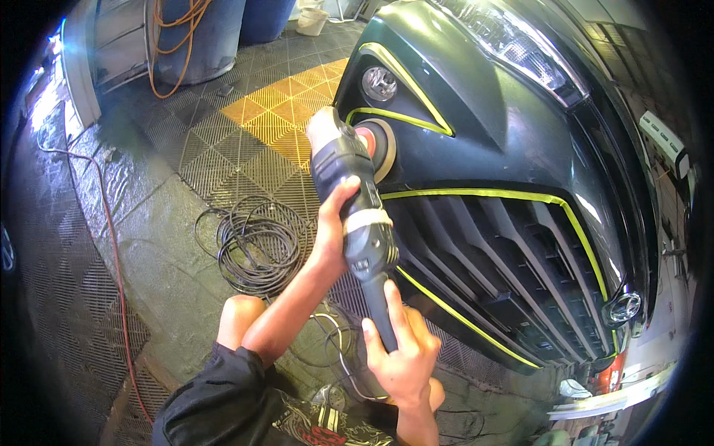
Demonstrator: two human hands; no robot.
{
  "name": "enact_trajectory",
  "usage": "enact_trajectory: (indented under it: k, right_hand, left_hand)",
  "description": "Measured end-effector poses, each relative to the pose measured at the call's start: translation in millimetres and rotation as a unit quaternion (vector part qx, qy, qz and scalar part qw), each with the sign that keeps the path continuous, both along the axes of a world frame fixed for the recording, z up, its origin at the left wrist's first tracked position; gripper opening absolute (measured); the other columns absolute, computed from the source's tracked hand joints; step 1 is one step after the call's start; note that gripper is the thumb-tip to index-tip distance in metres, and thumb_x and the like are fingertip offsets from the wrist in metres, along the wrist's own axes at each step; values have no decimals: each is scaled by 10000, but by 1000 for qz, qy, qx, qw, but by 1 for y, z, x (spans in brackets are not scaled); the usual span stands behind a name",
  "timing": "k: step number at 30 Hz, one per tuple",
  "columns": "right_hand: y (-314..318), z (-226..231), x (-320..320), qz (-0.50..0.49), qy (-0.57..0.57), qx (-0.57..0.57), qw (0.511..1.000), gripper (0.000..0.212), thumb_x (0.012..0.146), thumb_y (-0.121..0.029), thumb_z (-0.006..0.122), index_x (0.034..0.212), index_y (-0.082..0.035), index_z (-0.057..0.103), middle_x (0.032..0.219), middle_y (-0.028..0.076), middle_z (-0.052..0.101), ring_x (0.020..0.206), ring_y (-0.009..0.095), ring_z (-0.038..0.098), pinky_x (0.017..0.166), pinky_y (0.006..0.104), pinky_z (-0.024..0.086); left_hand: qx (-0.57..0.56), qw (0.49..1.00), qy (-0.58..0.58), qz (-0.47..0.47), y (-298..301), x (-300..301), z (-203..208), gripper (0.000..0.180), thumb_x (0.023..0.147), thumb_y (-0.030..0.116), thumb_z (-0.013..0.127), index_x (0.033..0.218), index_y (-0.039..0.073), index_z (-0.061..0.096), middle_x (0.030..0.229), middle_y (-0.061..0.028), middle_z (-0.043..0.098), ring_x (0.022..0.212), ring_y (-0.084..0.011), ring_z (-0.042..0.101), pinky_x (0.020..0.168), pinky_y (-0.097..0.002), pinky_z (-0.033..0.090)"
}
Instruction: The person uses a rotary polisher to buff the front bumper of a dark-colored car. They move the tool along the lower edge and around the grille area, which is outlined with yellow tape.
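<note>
A black power polisher slants up in front of me, with both my hands on it. My left hand wraps round the middle of its body, thumb on top. Lower down, my right hand grips the rear handle, with a finger stretched along it. The round polishing pad, with a red backing, stands on edge at the dark car bumper, just below the fog lamp. Yellow-green masking tape edges the grille and the fog lamp recess.
A coiled black cable lies on the floor to the left of my arm. A thin red cord runs along the floor further left. Blue barrels, one hung with an orange cord, stand at the back, near a white bucket.
</note>
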State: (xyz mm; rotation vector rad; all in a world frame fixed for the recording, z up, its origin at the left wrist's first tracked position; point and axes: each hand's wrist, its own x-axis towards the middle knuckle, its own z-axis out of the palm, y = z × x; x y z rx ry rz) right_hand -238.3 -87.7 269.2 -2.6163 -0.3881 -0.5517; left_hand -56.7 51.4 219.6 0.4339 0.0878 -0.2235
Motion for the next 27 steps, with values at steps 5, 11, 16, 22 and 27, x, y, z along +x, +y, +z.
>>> enact_trajectory:
  k: [5, 11, 16, 22, 27]
  right_hand:
    - [-9, -45, -6, -8, -98, -11, 995, 762, 832, -139, 881, 1554, -129, 639, 930, 150, 698, 689, 312, 714, 611, 414, 599]
    - [5, -50, 16, -4, -44, 19, 999, 729, 820, -70, 876, 1519, -90, 669, 930, 163, 733, 709, 325, 733, 629, 430, 599]
    - [10, -34, 18, -7, -14, 0, 1000, 703, 832, -88, 877, 1507, -93, 681, 937, 158, 738, 709, 327, 735, 626, 426, 598]
    - [-9, -38, -18, -14, -93, -6, 996, 683, 844, -142, 885, 1497, -136, 686, 969, 165, 718, 671, 309, 701, 600, 403, 590]
    - [-17, -21, -64, -22, -158, -76, 984, 592, 898, -157, 886, 1441, -18, 693, 1020, 250, 745, 741, 392, 718, 699, 453, 593]
  left_hand:
    - [47, 999, -2, 25, -13, -12, -9, 578, 934, 519, 710, 1193, 5, 661, 908, -160, 749, 769, -319, 789, 701, -452, 669]
    - [53, 998, 17, 18, 6, 15, -34, 604, 936, 568, 677, 1127, -5, 650, 848, -170, 739, 703, -320, 773, 643, -436, 661]
    - [21, 1000, 21, 0, 12, 18, -39, 625, 930, 590, 673, 1081, -15, 636, 820, -174, 730, 691, -321, 767, 622, -448, 663]
    - [39, 999, 24, -10, -10, -21, -18, 678, 931, 587, 667, 1163, -49, 649, 915, -198, 744, 779, -344, 790, 708, -483, 673]
    - [68, 998, 7, -3, -32, -66, 1, 675, 939, 539, 661, 1253, -59, 647, 1014, -204, 761, 856, -346, 796, 802, -460, 664]
